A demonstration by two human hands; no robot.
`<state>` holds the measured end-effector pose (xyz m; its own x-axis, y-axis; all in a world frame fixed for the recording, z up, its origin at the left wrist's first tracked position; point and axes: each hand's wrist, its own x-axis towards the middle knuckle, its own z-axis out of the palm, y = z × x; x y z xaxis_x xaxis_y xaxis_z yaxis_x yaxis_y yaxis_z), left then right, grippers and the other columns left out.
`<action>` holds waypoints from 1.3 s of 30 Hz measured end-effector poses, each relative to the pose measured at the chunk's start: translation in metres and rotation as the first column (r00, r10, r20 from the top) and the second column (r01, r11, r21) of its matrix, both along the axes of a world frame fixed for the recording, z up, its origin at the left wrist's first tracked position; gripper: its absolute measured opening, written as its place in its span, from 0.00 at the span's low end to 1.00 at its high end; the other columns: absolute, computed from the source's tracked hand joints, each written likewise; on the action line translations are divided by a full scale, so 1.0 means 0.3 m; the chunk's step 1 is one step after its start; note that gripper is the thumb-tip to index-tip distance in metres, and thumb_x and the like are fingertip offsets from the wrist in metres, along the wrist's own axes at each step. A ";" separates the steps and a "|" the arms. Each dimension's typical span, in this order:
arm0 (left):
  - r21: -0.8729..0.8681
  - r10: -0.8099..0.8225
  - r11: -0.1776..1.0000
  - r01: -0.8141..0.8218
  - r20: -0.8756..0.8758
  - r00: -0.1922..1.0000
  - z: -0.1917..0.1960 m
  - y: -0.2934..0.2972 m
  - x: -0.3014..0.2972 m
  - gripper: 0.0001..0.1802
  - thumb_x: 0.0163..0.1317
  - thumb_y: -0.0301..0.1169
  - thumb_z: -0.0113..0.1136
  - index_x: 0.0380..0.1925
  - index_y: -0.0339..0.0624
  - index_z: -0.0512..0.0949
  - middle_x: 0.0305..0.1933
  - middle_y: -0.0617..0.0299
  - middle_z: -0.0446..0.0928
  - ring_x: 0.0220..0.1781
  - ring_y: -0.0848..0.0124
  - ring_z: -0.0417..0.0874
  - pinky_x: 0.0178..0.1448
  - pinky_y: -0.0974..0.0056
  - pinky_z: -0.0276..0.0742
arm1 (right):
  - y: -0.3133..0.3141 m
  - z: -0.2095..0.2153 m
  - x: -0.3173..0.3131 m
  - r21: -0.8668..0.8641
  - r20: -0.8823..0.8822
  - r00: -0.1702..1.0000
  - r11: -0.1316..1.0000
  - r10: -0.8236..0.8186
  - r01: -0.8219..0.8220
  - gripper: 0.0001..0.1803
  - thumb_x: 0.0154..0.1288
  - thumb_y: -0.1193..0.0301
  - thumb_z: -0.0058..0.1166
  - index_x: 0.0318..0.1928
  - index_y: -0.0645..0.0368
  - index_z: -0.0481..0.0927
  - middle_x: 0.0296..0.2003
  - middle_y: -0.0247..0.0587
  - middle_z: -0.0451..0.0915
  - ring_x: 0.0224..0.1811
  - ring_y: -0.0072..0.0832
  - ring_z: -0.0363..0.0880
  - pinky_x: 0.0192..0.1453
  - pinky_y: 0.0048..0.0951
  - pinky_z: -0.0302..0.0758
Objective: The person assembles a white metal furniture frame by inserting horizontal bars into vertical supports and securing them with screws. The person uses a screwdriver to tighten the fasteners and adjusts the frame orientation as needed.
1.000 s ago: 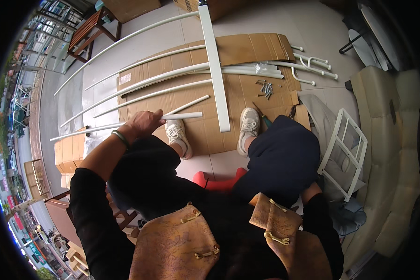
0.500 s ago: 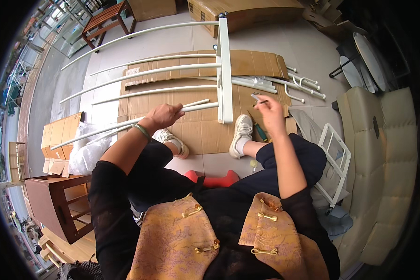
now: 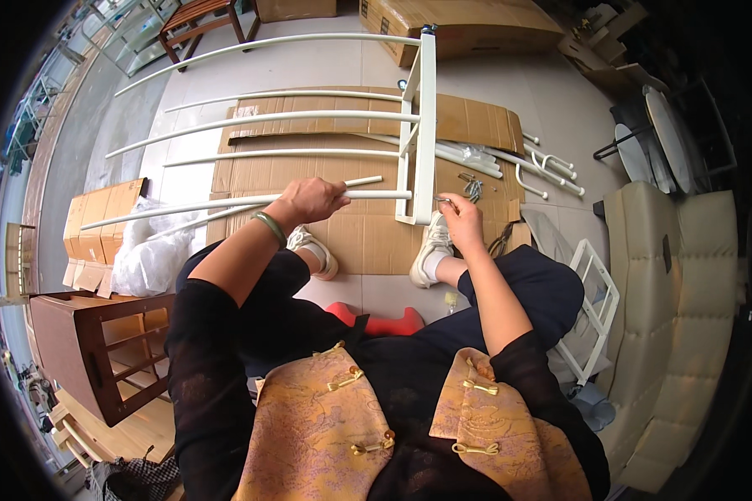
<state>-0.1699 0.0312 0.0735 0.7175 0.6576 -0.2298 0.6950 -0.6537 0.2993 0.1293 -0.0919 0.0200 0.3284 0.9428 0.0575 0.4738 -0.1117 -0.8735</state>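
Nearest the camera, the person sits low with knees apart, and a red stool (image 3: 376, 321) shows between the legs, so both arms reach forward over the lap to the work on the floor. The left hand (image 3: 313, 199) is closed in a fist around a long white rod (image 3: 226, 203), gripping it close to the end that meets the white upright bar (image 3: 427, 125); holding it there seems to keep the rod level and lined up with the bar's lower end. The right hand (image 3: 462, 215) is just beside the foot of that bar, fingers pinched together on something small and metallic, probably a screw or a small tool, though it is too small to tell which. Both shoes rest on the flattened cardboard (image 3: 368, 234) that covers the tiles, likely laid down to protect the white paint. Farther out, more white curved rods (image 3: 309, 119) already join the upright bar and fan away to the left, one above another, apparently parts of one frame. A small pile of screws (image 3: 473, 187) lies on the cardboard just past the right hand, within easy reach, and loose white tubes (image 3: 543, 163) lie beyond it. At the far edge stands a large cardboard box (image 3: 468, 25).
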 end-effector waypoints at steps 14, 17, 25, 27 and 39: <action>-0.009 -0.018 1.000 0.017 -0.042 0.999 -0.009 0.003 0.026 0.17 0.67 0.49 0.47 0.39 0.48 0.73 0.26 0.50 0.80 0.31 0.49 0.81 0.34 0.48 0.76 | 0.015 -0.006 0.011 0.002 -0.368 0.929 0.999 0.035 -0.037 0.06 0.66 0.74 0.51 0.37 0.66 0.77 0.24 0.35 0.80 0.27 0.19 0.76 0.36 0.22 0.74; -0.006 -0.015 1.000 0.015 -0.031 0.999 -0.008 0.001 0.024 0.18 0.67 0.49 0.46 0.39 0.48 0.73 0.26 0.49 0.80 0.31 0.48 0.81 0.34 0.47 0.75 | 0.021 -0.002 0.026 -0.007 -0.296 0.951 0.995 0.089 -0.095 0.08 0.67 0.71 0.52 0.35 0.66 0.77 0.23 0.35 0.79 0.26 0.18 0.75 0.35 0.22 0.73; -0.004 -0.003 1.000 0.003 -0.009 1.000 -0.010 0.002 0.015 0.18 0.67 0.49 0.46 0.39 0.48 0.73 0.25 0.49 0.79 0.30 0.48 0.81 0.34 0.47 0.76 | 0.042 -0.006 0.005 -0.155 -0.604 0.797 0.980 0.003 -0.121 0.15 0.66 0.61 0.57 0.29 0.60 0.78 0.18 0.26 0.73 0.16 0.11 0.61 0.20 0.17 0.55; -0.009 -0.001 1.000 0.001 -0.017 1.000 -0.014 0.003 0.011 0.18 0.67 0.49 0.46 0.39 0.48 0.73 0.25 0.49 0.80 0.30 0.48 0.81 0.34 0.48 0.76 | 0.042 -0.009 0.006 -0.189 -0.668 0.743 0.976 -0.049 -0.106 0.15 0.65 0.60 0.58 0.29 0.59 0.79 0.17 0.24 0.71 0.14 0.09 0.55 0.17 0.17 0.48; -0.016 -0.005 1.000 0.004 -0.046 0.999 0.000 0.005 0.017 0.18 0.67 0.49 0.46 0.39 0.47 0.72 0.25 0.49 0.79 0.30 0.48 0.81 0.33 0.48 0.76 | 0.036 -0.002 -0.012 -0.215 -0.693 0.708 0.976 -0.133 -0.026 0.15 0.61 0.60 0.62 0.29 0.59 0.79 0.20 0.26 0.73 0.12 0.08 0.53 0.15 0.17 0.46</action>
<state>-0.1648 0.0327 0.0734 0.7089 0.6503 -0.2731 0.7053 -0.6524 0.2773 0.1258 -0.0811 0.0193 0.2482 0.8864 -0.3907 -0.2778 -0.3213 -0.9053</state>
